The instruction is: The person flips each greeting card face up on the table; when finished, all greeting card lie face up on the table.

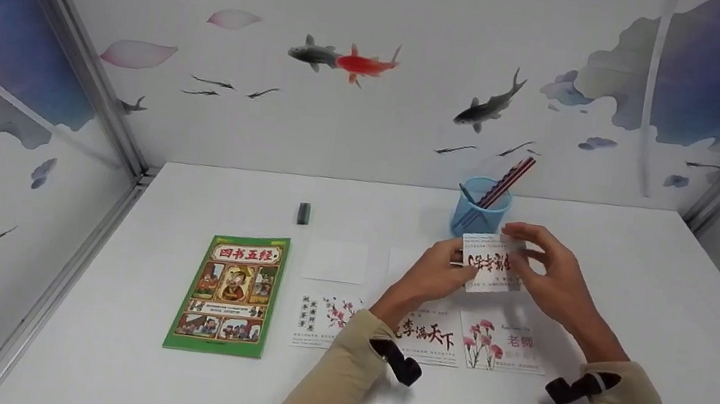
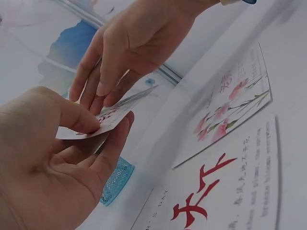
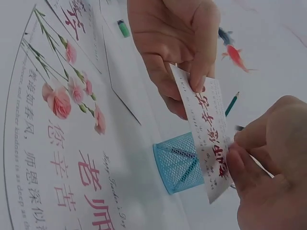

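A small white card with red brush characters (image 1: pixel 493 266) is held up over the table, its lettering upside down in the head view. My left hand (image 1: pixel 433 274) pinches its left side, thumb on the printed face and fingers behind, as the left wrist view shows. At its other end, my right hand (image 1: pixel 555 277) pinches the edge between thumb and fingertip (image 3: pixel 235 155). Below the hands lie a carnation card (image 1: pixel 486 345), a card with large red characters (image 1: pixel 429 335) partly behind my left wrist, and a plum-blossom card (image 1: pixel 323 320).
Right behind the held card stands a blue mesh pen cup (image 1: pixel 463 216) with pencils (image 1: pixel 507 184). Blank white cards (image 1: pixel 335 260) form a row behind the printed ones. A green-bordered book (image 1: pixel 230 296) lies left; a small dark-and-green block (image 1: pixel 304 214) sits farther back.
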A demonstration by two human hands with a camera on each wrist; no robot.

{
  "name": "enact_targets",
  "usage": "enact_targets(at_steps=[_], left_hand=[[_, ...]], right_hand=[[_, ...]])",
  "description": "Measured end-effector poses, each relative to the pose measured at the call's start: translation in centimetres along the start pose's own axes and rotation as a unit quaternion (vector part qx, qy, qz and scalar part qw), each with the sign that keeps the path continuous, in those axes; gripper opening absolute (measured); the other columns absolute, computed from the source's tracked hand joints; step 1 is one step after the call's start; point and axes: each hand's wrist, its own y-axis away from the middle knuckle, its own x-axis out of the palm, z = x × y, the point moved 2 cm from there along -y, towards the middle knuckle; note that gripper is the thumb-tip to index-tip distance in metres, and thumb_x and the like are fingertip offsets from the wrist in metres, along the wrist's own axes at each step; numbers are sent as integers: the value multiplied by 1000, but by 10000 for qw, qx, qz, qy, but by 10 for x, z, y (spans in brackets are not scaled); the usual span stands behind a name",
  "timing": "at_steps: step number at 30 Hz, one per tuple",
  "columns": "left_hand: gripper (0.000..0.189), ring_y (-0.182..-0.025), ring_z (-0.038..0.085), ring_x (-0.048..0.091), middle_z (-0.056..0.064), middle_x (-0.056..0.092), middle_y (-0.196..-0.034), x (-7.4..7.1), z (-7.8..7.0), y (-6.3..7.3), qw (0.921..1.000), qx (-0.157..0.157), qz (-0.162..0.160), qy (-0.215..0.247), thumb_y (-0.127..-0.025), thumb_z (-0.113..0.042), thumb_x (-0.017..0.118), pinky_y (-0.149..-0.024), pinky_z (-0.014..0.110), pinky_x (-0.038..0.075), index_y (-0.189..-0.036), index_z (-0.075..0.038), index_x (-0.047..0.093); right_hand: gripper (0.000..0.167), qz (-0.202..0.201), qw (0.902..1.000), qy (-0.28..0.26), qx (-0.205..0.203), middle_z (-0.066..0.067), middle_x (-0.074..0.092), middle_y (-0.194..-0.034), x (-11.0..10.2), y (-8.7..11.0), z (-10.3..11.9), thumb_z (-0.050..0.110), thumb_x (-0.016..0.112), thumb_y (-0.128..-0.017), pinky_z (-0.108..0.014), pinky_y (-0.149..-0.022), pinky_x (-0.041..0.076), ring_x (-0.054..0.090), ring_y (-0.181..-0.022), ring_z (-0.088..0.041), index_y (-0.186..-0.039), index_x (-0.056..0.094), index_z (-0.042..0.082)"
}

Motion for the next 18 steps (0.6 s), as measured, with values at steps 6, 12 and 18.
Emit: enact_targets(at_steps=[6, 12, 18], left_hand=[[48, -101, 18, 79, 9, 77, -125, -1, 3, 0, 9990, -6, 11, 438, -110, -15, 62, -90, 35, 66, -156, -10, 53], [55, -110, 21, 77, 7, 72, -134, -6, 6, -1, 9910, 178, 158, 1318, -103, -15, 75, -98, 45, 65, -153, -12, 52], [55, -113, 24, 76, 10, 68, -140, -8, 8, -2, 9885, 296, 162, 1475, -100, 4, 66, -95, 49, 66, -150, -13, 51]], right_hand=[[57, 189, 9960, 696, 520, -18, 66, -147, -2, 2, -6, 27, 79, -102, -64, -115, 42, 56, -139, -41, -154, 59, 12], [70, 181, 9882, 917, 1216, -18, 73, -118, -6, 3, -8, 50, 77, -99, -36, -90, 55, 73, -104, -33, -153, 59, 9], [83, 276, 9839, 902, 1519, -23, 76, -121, -7, 3, -10, 56, 76, -98, -31, -85, 55, 78, -100, -33, -158, 49, 5]])
